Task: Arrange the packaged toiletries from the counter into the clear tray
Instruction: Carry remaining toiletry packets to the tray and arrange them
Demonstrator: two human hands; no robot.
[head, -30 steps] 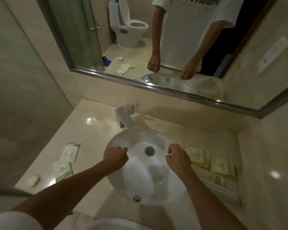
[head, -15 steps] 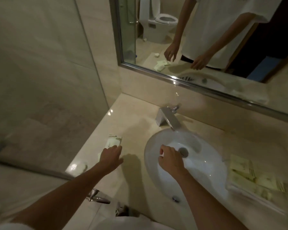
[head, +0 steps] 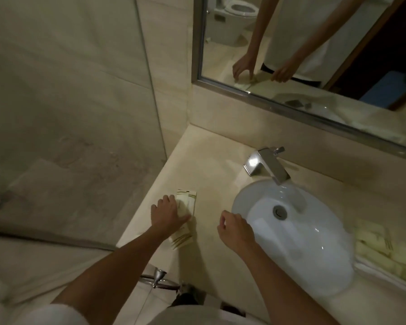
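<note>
Pale green packaged toiletries lie on the beige counter left of the sink. My left hand rests flat on top of them, fingers spread over one packet, with another packet showing below my wrist. My right hand hovers loosely curled beside the basin's left rim, holding nothing I can see. The clear tray stands at the far right of the counter with several green packets inside it, blurred at the frame edge.
A white round sink with a chrome faucet fills the middle of the counter. A mirror runs along the back wall. A glass shower panel stands to the left. A chrome towel ring hangs under the counter's front edge.
My view swung left. My left hand moved from the sink's rim out to the packets on the left counter and now rests on them. My right hand drifted left off the basin.
</note>
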